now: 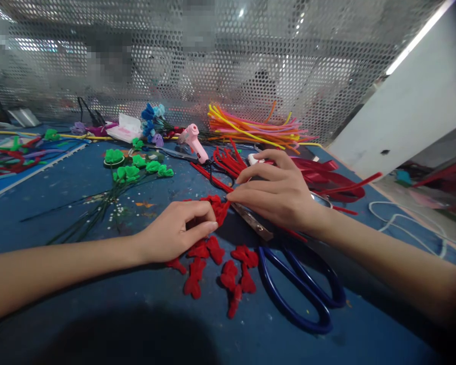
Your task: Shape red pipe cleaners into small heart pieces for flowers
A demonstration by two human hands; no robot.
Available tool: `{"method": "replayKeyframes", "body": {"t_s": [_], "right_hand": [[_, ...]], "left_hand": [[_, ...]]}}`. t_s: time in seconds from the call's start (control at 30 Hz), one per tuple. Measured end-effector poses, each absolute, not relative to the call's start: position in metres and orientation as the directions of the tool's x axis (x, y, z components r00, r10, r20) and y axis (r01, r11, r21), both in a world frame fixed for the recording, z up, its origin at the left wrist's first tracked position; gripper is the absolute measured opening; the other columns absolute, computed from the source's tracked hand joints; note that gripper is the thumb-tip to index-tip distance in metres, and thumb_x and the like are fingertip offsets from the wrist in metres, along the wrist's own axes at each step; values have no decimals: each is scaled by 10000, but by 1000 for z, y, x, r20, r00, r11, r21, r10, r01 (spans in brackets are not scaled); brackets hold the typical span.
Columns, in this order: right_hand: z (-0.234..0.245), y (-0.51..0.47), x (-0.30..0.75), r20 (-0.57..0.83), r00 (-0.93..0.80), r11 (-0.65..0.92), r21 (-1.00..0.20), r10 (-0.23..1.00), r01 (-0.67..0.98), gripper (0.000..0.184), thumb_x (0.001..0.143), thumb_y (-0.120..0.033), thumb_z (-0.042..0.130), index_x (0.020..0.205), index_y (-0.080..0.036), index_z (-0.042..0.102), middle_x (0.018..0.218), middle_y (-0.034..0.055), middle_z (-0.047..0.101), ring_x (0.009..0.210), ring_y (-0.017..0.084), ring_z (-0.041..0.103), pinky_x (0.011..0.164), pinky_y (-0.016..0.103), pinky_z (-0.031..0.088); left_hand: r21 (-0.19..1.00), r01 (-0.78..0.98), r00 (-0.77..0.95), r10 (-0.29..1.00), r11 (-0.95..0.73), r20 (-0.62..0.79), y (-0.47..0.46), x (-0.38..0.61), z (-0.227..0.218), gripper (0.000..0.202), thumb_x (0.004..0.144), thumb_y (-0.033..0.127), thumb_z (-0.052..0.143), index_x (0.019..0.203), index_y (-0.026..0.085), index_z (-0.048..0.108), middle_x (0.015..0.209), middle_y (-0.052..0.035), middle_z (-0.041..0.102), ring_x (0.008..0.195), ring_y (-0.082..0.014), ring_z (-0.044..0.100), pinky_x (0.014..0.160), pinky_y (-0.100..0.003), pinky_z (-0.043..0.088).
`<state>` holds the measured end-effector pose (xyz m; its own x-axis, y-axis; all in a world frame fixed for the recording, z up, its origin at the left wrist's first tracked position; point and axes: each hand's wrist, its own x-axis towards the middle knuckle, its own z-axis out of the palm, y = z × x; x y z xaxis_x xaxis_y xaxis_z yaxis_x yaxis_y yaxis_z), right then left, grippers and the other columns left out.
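Note:
My left hand (178,228) is curled, thumb and fingers pinched on a red pipe-cleaner piece (217,207) above the blue table. My right hand (277,192) meets it from the right, its fingertips pinched on the same red piece. Several folded red pipe-cleaner petals (216,268) lie on the table just below both hands. Blue-handled scissors (300,289) lie under my right wrist, blades pointing up-left.
Straight red pipe cleaners (228,165) and a pink glue gun (193,143) lie behind the hands. Green flower stems (133,175) lie at left, a bundle of orange and pink pipe cleaners (251,126) at the back, and a white cable (410,228) at right. A perforated metal screen (289,50) closes the back.

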<state>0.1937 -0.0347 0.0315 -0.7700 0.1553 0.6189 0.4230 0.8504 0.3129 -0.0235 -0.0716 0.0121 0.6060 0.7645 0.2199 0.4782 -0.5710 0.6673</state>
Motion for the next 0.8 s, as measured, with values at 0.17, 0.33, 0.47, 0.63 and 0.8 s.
{"method": "replayKeyframes", "body": {"t_s": [0.17,0.33,0.47,0.63,0.8], "right_hand": [[30,-33,194,624,-773,835,362,114,415,198,888,-157,455,859,-226,638,680,-29,666,810,134,577,905,388,335],[28,-34,193,629,-757,830,317,178,459,208,885,-175,458,849,-258,645,687,-38,670,791,124,583,892,378,341],[22,-37,189,650,-738,833,298,181,467,155,858,-178,493,828,-227,637,688,-33,680,740,115,584,804,316,387],[15,-41,186,650,-746,825,339,141,451,127,845,-163,505,855,-206,624,710,-30,691,728,120,584,746,298,395],[10,-41,186,715,-689,809,332,119,485,100,813,-152,555,871,-197,624,714,-11,690,701,123,584,721,292,408]], "left_hand": [[604,488,639,729,-630,245,-73,-24,13,183,840,230,463,679,162,517,640,27,528,582,-92,462,565,-205,353],[581,484,625,723,-654,293,-74,-25,12,182,848,232,457,694,164,525,653,25,537,595,-93,475,592,-204,374],[735,433,544,801,-523,249,-73,-24,10,155,832,268,501,735,164,564,695,24,592,634,-91,530,601,-193,411],[982,140,476,878,-125,44,-64,-22,6,159,710,213,648,843,147,591,782,-16,667,695,-110,622,626,-199,475],[970,-153,546,834,187,-74,-57,-23,3,242,669,140,691,876,146,564,782,-27,676,709,-149,674,635,-225,516]]}}
